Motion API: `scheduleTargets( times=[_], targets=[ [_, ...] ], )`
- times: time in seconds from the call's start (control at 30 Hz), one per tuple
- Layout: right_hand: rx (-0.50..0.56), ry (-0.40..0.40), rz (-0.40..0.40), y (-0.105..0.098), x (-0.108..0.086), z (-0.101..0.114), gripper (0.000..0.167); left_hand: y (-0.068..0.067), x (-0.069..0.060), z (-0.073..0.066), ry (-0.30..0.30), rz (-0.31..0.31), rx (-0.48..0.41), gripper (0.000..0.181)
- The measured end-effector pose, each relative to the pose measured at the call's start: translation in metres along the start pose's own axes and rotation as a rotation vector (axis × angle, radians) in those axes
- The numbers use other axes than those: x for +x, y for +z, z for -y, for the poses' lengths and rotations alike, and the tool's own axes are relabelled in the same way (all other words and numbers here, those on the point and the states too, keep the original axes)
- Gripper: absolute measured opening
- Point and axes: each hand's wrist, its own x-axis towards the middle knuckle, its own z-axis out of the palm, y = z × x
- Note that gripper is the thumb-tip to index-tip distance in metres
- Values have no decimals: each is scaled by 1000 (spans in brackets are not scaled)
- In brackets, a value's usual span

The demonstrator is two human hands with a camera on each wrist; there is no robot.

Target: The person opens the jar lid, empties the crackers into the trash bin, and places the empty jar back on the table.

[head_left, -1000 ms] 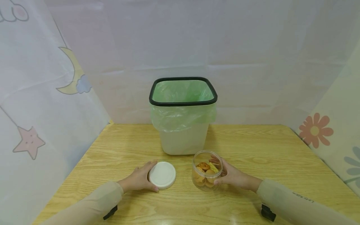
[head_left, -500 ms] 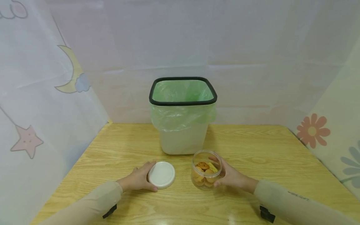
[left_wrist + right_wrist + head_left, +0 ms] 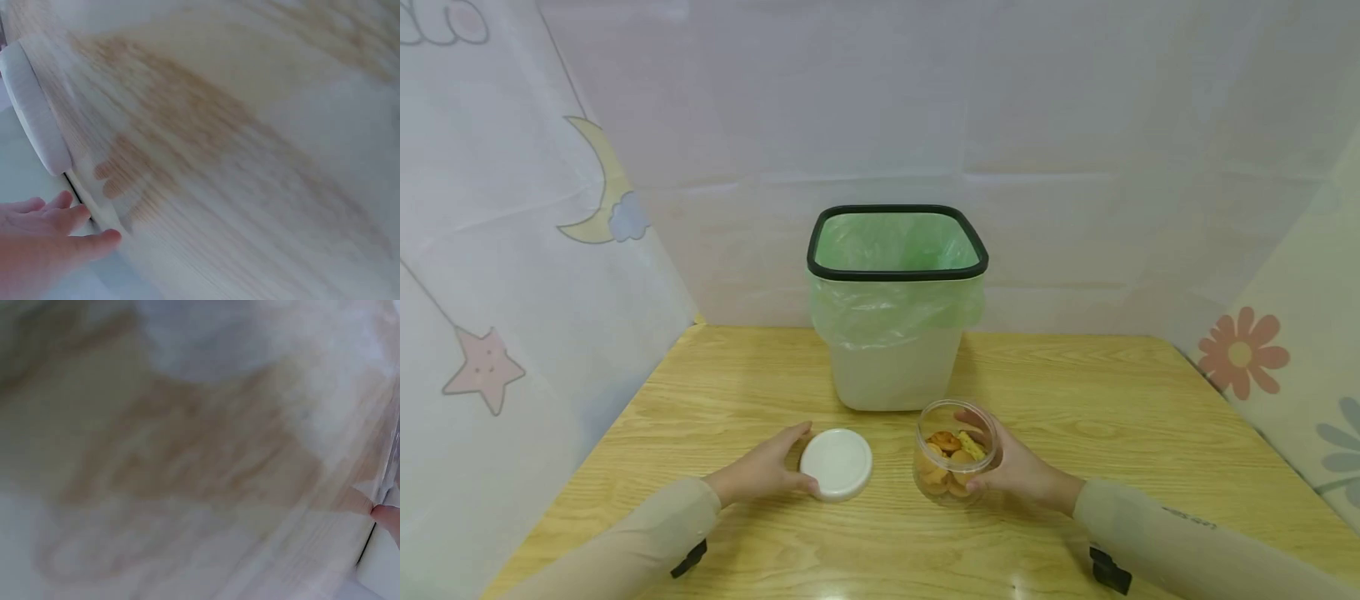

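- From where I stand, the left hand is released, fingers extended, beside a round, flat white lid lying on the yellow wood-grain tabletop; from above, its thumb seems to meet the rim.
- Seen from the left wrist, though, there's a gap between the nearest fingertips and the lid's thick edge.
- The right hand grasps a clear, round, plastic-looking jar near the lid; a side grip, I'd judge, steadies it and leaves its mouth uncovered.
- Golden-brown biscuits inside show from above; the right wrist catches just a fingertip and a clear edge.
- Behind stands a white bin with a green plastic liner, probably set back for elbow room.
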Motion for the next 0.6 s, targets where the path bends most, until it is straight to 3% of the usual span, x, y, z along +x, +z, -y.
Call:
scheduleTargets(
  times=[0.27, 0.6],
  targets=[
    [-7, 24, -48, 3, -4, 3, 102, -7, 0, -6, -66, -77, -33, 81],
    [-8, 16, -44, 0, -7, 9, 100, -23, 2, -11, -39, -144, -50, 74]
  ],
)
